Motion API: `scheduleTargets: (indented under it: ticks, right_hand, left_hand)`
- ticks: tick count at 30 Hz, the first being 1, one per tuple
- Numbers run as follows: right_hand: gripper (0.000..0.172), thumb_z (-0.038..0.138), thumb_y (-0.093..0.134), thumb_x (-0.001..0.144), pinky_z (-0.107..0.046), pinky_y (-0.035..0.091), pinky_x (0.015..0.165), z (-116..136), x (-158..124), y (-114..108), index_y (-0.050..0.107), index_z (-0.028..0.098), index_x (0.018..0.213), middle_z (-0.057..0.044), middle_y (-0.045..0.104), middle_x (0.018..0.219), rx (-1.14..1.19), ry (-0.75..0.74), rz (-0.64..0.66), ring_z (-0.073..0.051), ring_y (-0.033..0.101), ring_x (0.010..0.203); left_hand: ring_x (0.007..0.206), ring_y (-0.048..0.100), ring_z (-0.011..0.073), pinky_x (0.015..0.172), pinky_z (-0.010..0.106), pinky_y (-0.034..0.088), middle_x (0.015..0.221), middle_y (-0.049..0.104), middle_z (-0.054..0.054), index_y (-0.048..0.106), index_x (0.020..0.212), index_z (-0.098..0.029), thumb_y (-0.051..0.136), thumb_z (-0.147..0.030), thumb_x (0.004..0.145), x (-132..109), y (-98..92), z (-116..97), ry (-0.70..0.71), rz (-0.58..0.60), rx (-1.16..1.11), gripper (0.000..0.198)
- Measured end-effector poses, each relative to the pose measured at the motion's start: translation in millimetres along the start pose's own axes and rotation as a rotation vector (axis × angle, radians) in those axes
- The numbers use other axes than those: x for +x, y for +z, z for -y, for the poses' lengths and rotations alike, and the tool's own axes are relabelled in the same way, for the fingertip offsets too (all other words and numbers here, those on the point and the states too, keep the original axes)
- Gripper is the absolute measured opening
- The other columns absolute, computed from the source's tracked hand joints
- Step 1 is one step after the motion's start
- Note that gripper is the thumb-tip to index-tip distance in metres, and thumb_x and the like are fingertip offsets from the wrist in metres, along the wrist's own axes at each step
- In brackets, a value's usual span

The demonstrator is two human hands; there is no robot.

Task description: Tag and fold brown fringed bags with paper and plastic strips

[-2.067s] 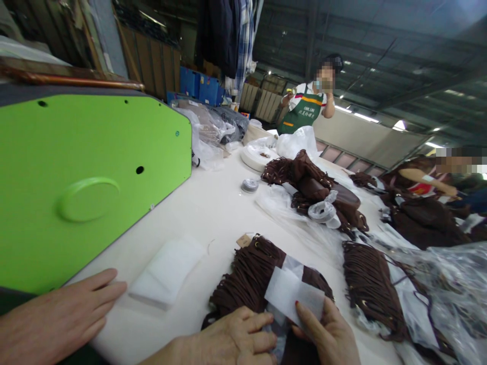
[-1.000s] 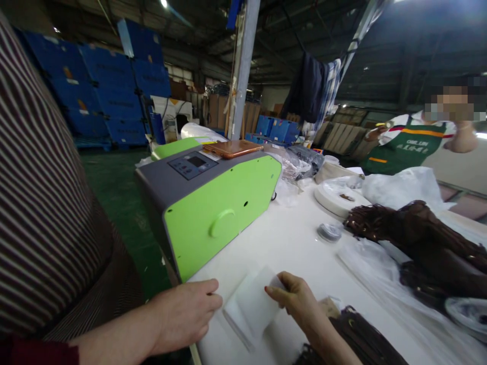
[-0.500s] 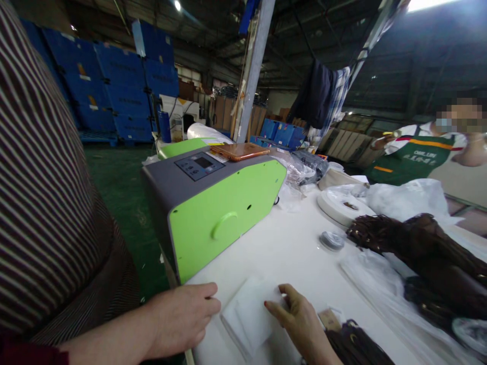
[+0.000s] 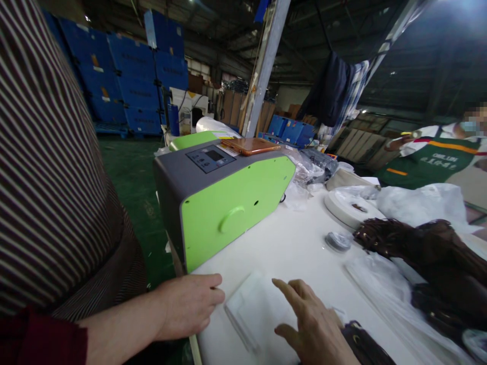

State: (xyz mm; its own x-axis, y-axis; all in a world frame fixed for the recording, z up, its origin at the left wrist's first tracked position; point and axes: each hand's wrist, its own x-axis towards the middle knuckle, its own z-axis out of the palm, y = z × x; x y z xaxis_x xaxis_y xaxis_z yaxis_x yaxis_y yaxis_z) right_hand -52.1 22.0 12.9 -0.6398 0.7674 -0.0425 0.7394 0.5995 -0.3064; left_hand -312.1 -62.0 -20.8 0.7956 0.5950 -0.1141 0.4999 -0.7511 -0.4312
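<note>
A stack of thin, clear-white plastic bags [image 4: 253, 309] lies flat on the white table near its front edge. To its left is my left hand [image 4: 190, 306], resting by the table edge with loosely bent fingers, thumb and forefinger slightly apart; nothing shows in it. Over the right side of the stack my right hand [image 4: 314, 322] is open, fingers and thumb spread. Whether its fingertips touch the plastic I cannot tell. Partly hidden behind that hand lies a dark brown strap-like bundle [image 4: 365, 344].
A green and grey machine [image 4: 232, 218] stands on the table [image 4: 292, 243], with a brown-cased flat device [image 4: 251, 146] on top. Rightward lie a tape roll [image 4: 338, 241], a large white roll [image 4: 342, 213] and dark brown bundles [image 4: 418, 248]. A person in a green apron [image 4: 429, 162] stands beyond.
My right hand's fingers have spread wider and extended over the plastic stack. My left hand stays beside it. The whole view has shifted slightly, moving the scene rightward.
</note>
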Motion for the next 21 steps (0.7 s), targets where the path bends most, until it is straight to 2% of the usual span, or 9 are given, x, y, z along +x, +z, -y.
scheduleTargets:
  ticks: [2, 5, 6, 9, 11, 13, 15, 19, 21]
  right_hand:
    - [0.057, 0.031, 0.067, 0.074, -0.036, 0.052, 0.082, -3.6, -2.9, 10.2, 0.05, 0.024, 0.128, -0.008, 0.06, 0.11, 0.072, 0.035, -0.05, -0.023, 0.063, 0.094]
    - [0.062, 0.045, 0.065, 0.073, -0.036, 0.052, 0.086, -13.7, -11.1, 35.5, 0.051, 0.018, 0.127, -0.012, 0.06, 0.111, 0.105, 0.049, -0.082, -0.025, 0.062, 0.098]
    - [0.064, 0.045, 0.067, 0.072, -0.036, 0.051, 0.087, -17.3, -14.6, 45.4, 0.052, 0.017, 0.128, -0.013, 0.06, 0.111, 0.095, 0.042, -0.097, -0.026, 0.061, 0.1]
    - [0.065, 0.036, 0.068, 0.069, -0.037, 0.051, 0.088, -26.2, -25.5, 71.6, 0.052, 0.014, 0.128, -0.015, 0.061, 0.11, 0.061, 0.028, -0.17, -0.028, 0.061, 0.102]
    - [0.061, 0.029, 0.065, 0.071, -0.036, 0.052, 0.088, -31.0, -31.7, 80.9, 0.052, 0.012, 0.127, -0.016, 0.061, 0.11, 0.071, 0.019, -0.217, -0.028, 0.061, 0.102]
    - [0.055, 0.026, 0.059, 0.075, -0.035, 0.052, 0.088, -35.7, -36.2, 82.0, 0.052, 0.013, 0.127, -0.015, 0.061, 0.112, 0.103, 0.0, -0.224, -0.026, 0.061, 0.103]
    - [0.049, 0.028, 0.055, 0.079, -0.032, 0.053, 0.086, -40.5, -39.2, 78.2, 0.053, 0.015, 0.127, -0.014, 0.061, 0.113, 0.127, -0.002, -0.196, -0.024, 0.062, 0.103]
    - [0.045, 0.031, 0.053, 0.081, -0.031, 0.054, 0.083, -47.3, -42.5, 73.5, 0.056, 0.014, 0.122, -0.014, 0.063, 0.111, 0.137, 0.071, -0.161, -0.023, 0.064, 0.1]
    - [0.044, 0.031, 0.053, 0.08, -0.03, 0.055, 0.081, -48.1, -43.7, 74.9, 0.058, 0.014, 0.12, -0.014, 0.063, 0.111, 0.164, 0.092, -0.155, -0.023, 0.064, 0.1]
  left_hand:
    - [0.062, 0.039, 0.0173, 0.063, 0.035, 0.031, 0.043, 0.04, -0.001, 0.056, 0.045, -0.021, 0.081, -0.027, 0.059, -1.3, -12.4, 0.7, -0.075, 0.017, -0.009, 0.03]
    - [0.063, 0.04, 0.0174, 0.066, 0.035, 0.032, 0.054, 0.047, 0.0, 0.06, 0.055, -0.021, 0.074, -0.028, 0.067, 1.2, -47.5, 4.0, -0.244, -0.068, -0.102, 0.02]
    - [0.065, 0.041, 0.0173, 0.07, 0.035, 0.034, 0.059, 0.049, 0.0, 0.062, 0.059, -0.02, 0.071, -0.028, 0.071, 5.0, -59.8, 5.6, -0.209, -0.115, -0.144, 0.017]
    - [0.068, 0.044, 0.0163, 0.071, 0.034, 0.037, 0.065, 0.052, 0.0, 0.063, 0.064, -0.021, 0.069, -0.024, 0.073, 27.1, -81.6, 9.8, 0.108, -0.153, -0.202, 0.011]
    - [0.073, 0.047, 0.0168, 0.075, 0.034, 0.039, 0.065, 0.054, 0.0, 0.064, 0.062, -0.023, 0.069, -0.021, 0.072, 47.0, -78.7, 10.0, 0.201, -0.195, -0.187, 0.012]
    - [0.073, 0.049, 0.0163, 0.077, 0.032, 0.04, 0.066, 0.057, 0.0, 0.063, 0.059, -0.024, 0.069, -0.021, 0.073, 64.9, -65.7, 6.2, 0.204, -0.28, -0.196, 0.015]
    - [0.065, 0.048, 0.0148, 0.072, 0.031, 0.04, 0.064, 0.058, -0.001, 0.062, 0.056, -0.024, 0.071, -0.025, 0.07, 76.5, -50.3, -2.2, 0.19, -0.314, -0.253, 0.016]
    - [0.055, 0.043, 0.016, 0.063, 0.034, 0.038, 0.057, 0.055, -0.001, 0.059, 0.052, -0.026, 0.071, -0.025, 0.066, 80.9, -31.5, -27.1, 0.119, -0.296, -0.267, 0.019]
    - [0.055, 0.042, 0.016, 0.062, 0.034, 0.037, 0.054, 0.052, -0.002, 0.058, 0.051, -0.027, 0.071, -0.027, 0.066, 78.1, -31.3, -35.4, -0.001, -0.273, -0.226, 0.02]
